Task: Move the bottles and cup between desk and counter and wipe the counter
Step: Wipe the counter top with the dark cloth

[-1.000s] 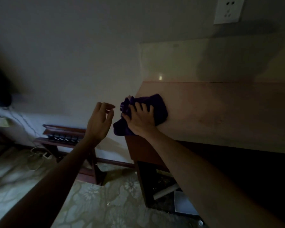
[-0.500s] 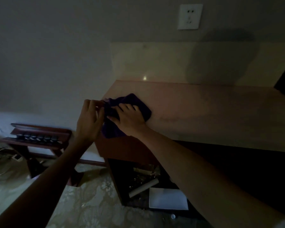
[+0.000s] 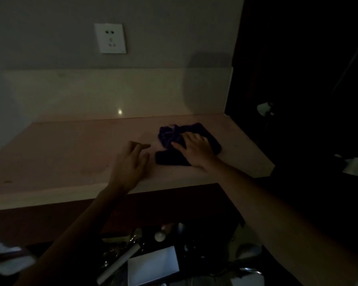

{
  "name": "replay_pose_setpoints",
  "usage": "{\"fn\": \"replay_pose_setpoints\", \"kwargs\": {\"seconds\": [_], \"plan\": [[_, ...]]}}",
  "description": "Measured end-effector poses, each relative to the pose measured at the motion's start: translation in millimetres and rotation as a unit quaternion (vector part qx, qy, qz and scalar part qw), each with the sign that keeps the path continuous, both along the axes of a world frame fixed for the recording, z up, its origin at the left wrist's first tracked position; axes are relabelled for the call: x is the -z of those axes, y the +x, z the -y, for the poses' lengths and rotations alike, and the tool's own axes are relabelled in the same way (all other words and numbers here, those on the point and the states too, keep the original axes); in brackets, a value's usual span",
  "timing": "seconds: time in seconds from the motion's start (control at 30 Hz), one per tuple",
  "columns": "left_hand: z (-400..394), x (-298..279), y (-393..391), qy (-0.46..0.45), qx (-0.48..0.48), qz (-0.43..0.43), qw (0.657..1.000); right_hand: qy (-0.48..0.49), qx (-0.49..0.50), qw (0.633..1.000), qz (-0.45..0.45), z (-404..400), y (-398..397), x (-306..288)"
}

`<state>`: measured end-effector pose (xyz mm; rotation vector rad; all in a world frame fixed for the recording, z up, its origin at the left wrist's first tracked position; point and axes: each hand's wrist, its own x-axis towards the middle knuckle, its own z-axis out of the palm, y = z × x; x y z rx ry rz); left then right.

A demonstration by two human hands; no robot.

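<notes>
1. While pressing flat on the cloth [image 3: 189, 142], right hand [image 3: 195, 150] now sits far over toward the counter's [image 3: 70, 153] right end, well away from the left corner worked a second ago.
2. Swept almost the whole width in that short span, then, with cloth dragged along under spread, fairly straight fingers, not clutched.
3. Left hand [image 3: 130, 165] off the cloth now, hovering just beside it with fingers loosely bent, gripping nothing; half a second back, up against the cloth's edge at the corner.
4. Looks like a two-handed bunching of the cloth, then a one-handed wipe.
5. Cloth crumpled rather than flat, purple, lying mid-depth on the counter, clear of the backsplash [image 3: 112, 93] and the front edge.
6. No bottles or cup visible on the counter; too dark to pick any out in the clutter on the shelf [image 3: 153, 263] below.
7. Reads as wiping well under way, counter cleared first, one full pass left to right nearly done.
8. Still to cover, by the look of it: the back strip under the socket [image 3: 110, 38] and the near edge.
</notes>
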<state>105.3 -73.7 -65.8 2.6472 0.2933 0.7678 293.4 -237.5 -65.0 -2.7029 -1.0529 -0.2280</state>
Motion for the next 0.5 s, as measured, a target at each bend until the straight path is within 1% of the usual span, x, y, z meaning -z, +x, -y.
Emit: {"fn": "replay_pose_setpoints", "kwargs": {"seconds": [0.07, 0.13, 0.23, 0.4, 0.5], "plan": [[31.7, 2.8, 27.9, 0.017, 0.025, -0.033, 0.999, -0.001, 0.041, 0.999, -0.009, 35.7, 27.0, -0.6], [59.0, 5.0, 50.1, 0.052, 0.027, -0.067, 0.996, -0.004, 0.066, 0.998, -0.011, 65.4, 46.6, -2.2], [80.7, 9.2, 63.4, 0.116, 0.013, -0.102, 0.988, -0.004, 0.067, 0.998, -0.01, 96.0, 56.4, -3.2], [83.8, 10.4, 64.9, 0.156, 0.002, -0.106, 0.982, -0.006, 0.065, 0.998, -0.002, 133.7, 47.5, -4.3], [87.9, 11.0, 65.8, 0.164, 0.002, -0.106, 0.981, -0.014, 0.063, 0.998, 0.002, 157.7, 40.3, -3.5]]}}
